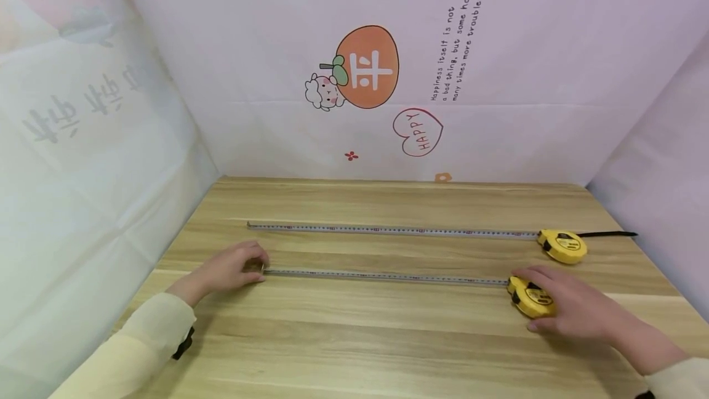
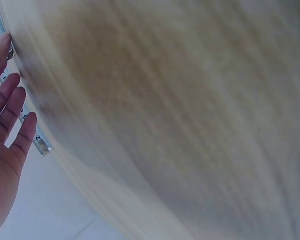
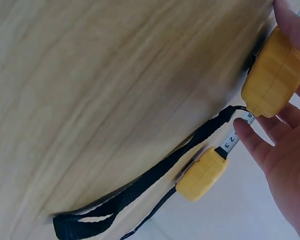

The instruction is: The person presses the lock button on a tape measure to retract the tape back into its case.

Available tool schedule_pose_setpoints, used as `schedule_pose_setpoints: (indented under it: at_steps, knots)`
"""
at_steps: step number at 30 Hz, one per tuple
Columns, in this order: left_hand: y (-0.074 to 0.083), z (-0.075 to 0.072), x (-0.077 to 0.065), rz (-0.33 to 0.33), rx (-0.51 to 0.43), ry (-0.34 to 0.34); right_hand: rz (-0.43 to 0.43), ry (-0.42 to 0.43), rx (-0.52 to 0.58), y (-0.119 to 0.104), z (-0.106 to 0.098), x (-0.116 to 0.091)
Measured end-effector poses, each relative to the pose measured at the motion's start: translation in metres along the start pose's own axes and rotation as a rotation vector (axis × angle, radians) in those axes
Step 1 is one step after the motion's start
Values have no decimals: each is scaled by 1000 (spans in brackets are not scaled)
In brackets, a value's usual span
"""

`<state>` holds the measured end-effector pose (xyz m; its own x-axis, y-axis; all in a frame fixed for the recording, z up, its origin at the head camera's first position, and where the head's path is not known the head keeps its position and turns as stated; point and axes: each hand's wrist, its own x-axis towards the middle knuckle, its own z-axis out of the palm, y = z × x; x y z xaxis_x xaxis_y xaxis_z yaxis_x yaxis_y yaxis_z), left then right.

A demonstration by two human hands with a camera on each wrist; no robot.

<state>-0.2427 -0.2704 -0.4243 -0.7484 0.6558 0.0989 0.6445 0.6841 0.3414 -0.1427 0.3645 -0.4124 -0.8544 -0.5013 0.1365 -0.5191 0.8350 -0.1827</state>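
Observation:
Two yellow tape measures lie with their blades drawn out leftward across the table. My right hand grips the near tape measure, fingers over its far side and thumb by its near side. At the left end of the near blade, my left hand curves around the metal hook, fingertips apart; whether they touch it is hard to tell. Behind sits the far tape measure, untouched, its blade running roughly parallel. That blade's end hook shows beyond my left fingers in the left wrist view.
A black wrist strap trails right from the far tape measure. Another black strap loops from the near one. The wood-grain table is bordered by a printed back cloth and white side cloths.

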Motion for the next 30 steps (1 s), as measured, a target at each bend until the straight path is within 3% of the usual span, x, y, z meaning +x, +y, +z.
schedule_pose_setpoints:
  at_steps: [8,22,30]
  knots:
    - [-2,1,-1,6,4,8,-48,53,-31,2,6,1]
    - [-7,5,0,31,24,48,-31,29,2,1,6,2]
    - [-3,1,2,10,-43,76,-35,66,-9,3,6,1]
